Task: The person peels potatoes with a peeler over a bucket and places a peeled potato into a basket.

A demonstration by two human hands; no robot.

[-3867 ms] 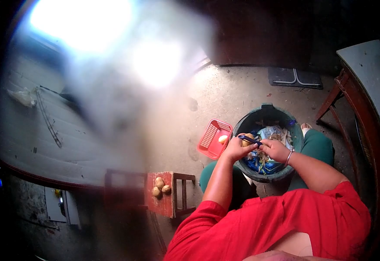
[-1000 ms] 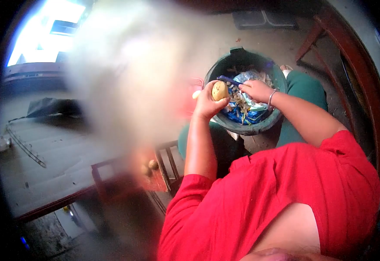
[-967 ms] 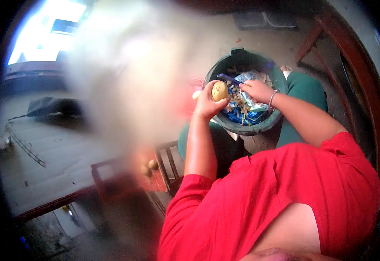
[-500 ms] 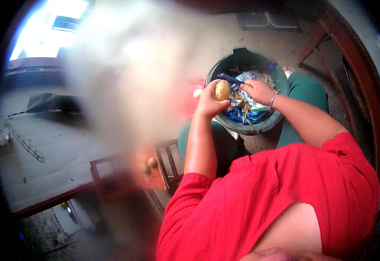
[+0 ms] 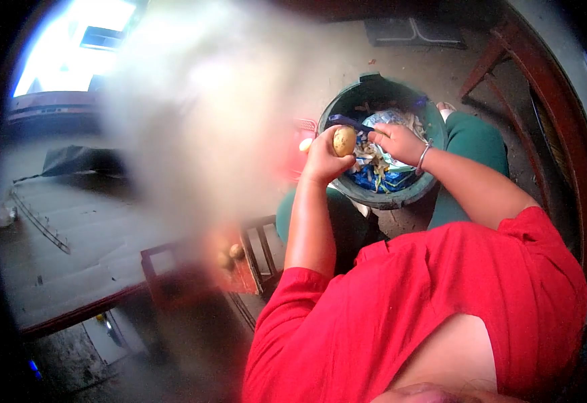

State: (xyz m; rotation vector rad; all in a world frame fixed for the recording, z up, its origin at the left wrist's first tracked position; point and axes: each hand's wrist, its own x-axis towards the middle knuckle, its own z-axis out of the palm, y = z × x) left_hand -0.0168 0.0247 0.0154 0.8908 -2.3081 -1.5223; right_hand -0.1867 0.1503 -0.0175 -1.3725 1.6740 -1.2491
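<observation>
My left hand (image 5: 323, 160) is wrapped round a yellowish potato (image 5: 344, 142) with dark specks, holding it over the near-left side of a green bin (image 5: 406, 197). In my right hand (image 5: 399, 143) is a dark blue peeler (image 5: 349, 121), its far end just above the top of the potato. Whether its blade touches the potato I cannot tell. Below both hands, pale peelings (image 5: 372, 160) lie among blue and white plastic bags in the bin, which stands between my knees.
Left of the bin is a red plastic basket (image 5: 305, 126) with a pale round item in it. Several potatoes (image 5: 231, 254) rest on a red wooden chair (image 5: 245, 272). A light-topped table (image 5: 85, 255) stands at left; a wooden frame (image 5: 555, 87) rises at right. A whitish blur hides the middle left.
The peeler and my right hand have shifted slightly left, bringing the peeler's far end past the top of the potato. My left hand and the potato have barely moved.
</observation>
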